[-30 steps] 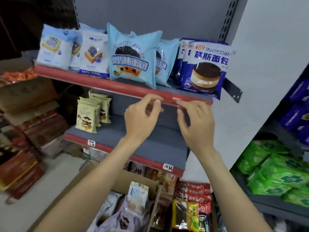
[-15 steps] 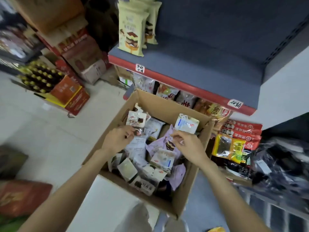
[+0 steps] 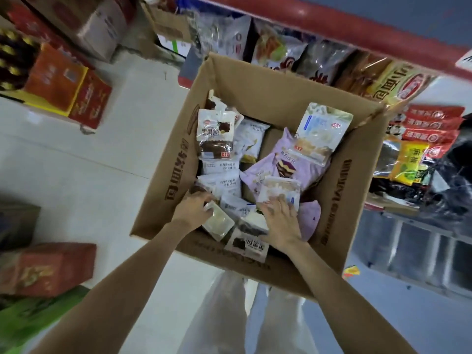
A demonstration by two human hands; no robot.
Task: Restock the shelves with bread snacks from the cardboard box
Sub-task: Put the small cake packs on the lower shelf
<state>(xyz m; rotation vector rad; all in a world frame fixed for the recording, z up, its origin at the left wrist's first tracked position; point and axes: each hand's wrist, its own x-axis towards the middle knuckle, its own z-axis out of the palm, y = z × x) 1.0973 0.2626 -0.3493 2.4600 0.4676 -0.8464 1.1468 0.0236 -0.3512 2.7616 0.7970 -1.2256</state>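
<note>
An open cardboard box (image 3: 357, 200) stands on the floor below me, holding several bread snack packets. My left hand (image 3: 192, 208) reaches into its near left corner and its fingers curl round a clear packet with pale bread (image 3: 219, 223). My right hand (image 3: 279, 221) lies with spread fingers on a white packet (image 3: 278, 191) near the middle. Purple packets (image 3: 283, 167) lie under it. A white and brown packet (image 3: 215, 135) and a pale green one (image 3: 320, 131) stand at the back of the box.
A red-edged shelf (image 3: 332, 24) runs above the box, with snack bags (image 3: 275, 51) under it. Red packets (image 3: 431, 129) hang at the right. Red and orange cartons (image 3: 69, 90) sit on the pale floor at the left; another red carton (image 3: 48, 267) lies near left.
My view dropped from the shelf to the box. Both hands came down from the shelf edge into the box and moved toward its near side, the left taking a clear packet.
</note>
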